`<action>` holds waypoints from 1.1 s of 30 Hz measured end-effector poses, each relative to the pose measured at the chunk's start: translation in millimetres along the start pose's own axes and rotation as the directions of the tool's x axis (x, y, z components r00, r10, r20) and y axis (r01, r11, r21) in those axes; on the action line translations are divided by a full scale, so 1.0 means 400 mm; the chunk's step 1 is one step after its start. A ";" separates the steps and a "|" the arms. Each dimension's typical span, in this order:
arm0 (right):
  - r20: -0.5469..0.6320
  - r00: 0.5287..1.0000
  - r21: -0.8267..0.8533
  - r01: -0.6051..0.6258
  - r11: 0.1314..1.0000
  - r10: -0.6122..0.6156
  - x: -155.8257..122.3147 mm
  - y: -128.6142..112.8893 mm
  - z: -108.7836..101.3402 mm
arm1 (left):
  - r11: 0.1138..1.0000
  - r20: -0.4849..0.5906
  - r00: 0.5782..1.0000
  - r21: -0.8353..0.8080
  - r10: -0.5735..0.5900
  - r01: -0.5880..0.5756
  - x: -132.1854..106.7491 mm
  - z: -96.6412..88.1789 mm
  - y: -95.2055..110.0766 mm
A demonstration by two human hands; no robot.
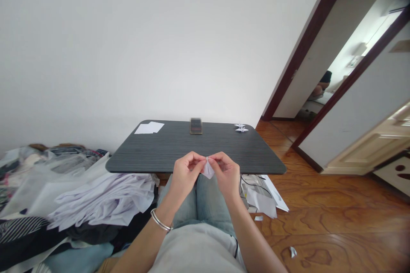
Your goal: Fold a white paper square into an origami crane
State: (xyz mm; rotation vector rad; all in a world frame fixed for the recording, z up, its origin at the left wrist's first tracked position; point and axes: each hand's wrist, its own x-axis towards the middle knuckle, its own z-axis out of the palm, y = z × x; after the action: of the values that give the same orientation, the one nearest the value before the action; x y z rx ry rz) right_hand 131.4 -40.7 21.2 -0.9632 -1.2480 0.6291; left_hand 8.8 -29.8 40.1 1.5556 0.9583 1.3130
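Note:
Between my two hands, just past the near edge of the dark table, is a small folded piece of white paper. The fingertips of my left hand pinch its left side. From the right, my right hand pinches it with thumb and forefinger. The paper tapers to a point at the bottom, and its upper part is partly covered by my fingers. Two folded paper cranes rest at the table's far right corner. Flat white paper sheets lie at the far left.
A small dark framed object stands at the table's back edge. Piled clothes are to the left. Papers and cables lie below the table on the right, with paper scraps on the wooden floor. A doorway opens at right.

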 end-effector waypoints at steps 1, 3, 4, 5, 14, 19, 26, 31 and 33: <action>0.024 0.999 0.035 -0.028 0.999 0.027 0.004 0.000 -0.001 | 1.000 -0.005 1.000 0.024 0.008 -0.008 -0.001 -0.001 -0.001; 0.075 0.994 0.108 -0.088 0.990 0.080 0.011 -0.001 -0.005 | 0.997 -0.011 1.000 0.068 0.027 -0.026 -0.002 -0.003 -0.003; 0.099 0.990 0.137 -0.113 0.984 0.100 0.014 -0.002 -0.007 | 0.996 -0.010 0.999 0.086 0.035 -0.034 -0.002 -0.003 -0.003; 0.116 0.987 0.158 -0.130 0.979 0.113 0.017 -0.003 -0.008 | 0.994 -0.009 0.999 0.102 0.040 -0.039 -0.002 -0.004 -0.003; 0.125 0.979 0.173 -0.184 0.968 0.163 0.018 -0.007 -0.011 | 0.986 -0.021 0.998 0.157 0.062 -0.058 -0.003 -0.002 0.004; 0.130 0.980 0.127 -0.164 0.978 0.148 0.020 -0.005 -0.014 | 0.978 -0.022 0.996 0.193 0.088 -0.082 -0.003 -0.005 0.001; 0.144 0.983 0.083 -0.130 0.988 0.117 0.024 -0.003 -0.020 | 0.964 -0.016 0.994 0.245 0.113 -0.105 -0.004 -0.007 -0.001; 0.210 0.961 0.143 -0.211 0.967 0.179 0.028 -0.004 -0.023 | 0.957 -0.002 0.993 0.268 0.117 -0.112 -0.002 -0.010 0.000; 0.226 0.955 0.146 -0.229 0.962 0.193 0.031 -0.002 -0.023 | 0.955 0.001 0.992 0.269 0.127 -0.123 -0.002 -0.012 0.000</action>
State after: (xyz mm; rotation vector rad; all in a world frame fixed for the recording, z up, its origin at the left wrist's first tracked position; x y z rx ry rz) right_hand 143.2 -32.9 27.7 -0.9109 -1.2601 1.0129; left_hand 4.0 -29.7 40.1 1.8406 1.1003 1.3261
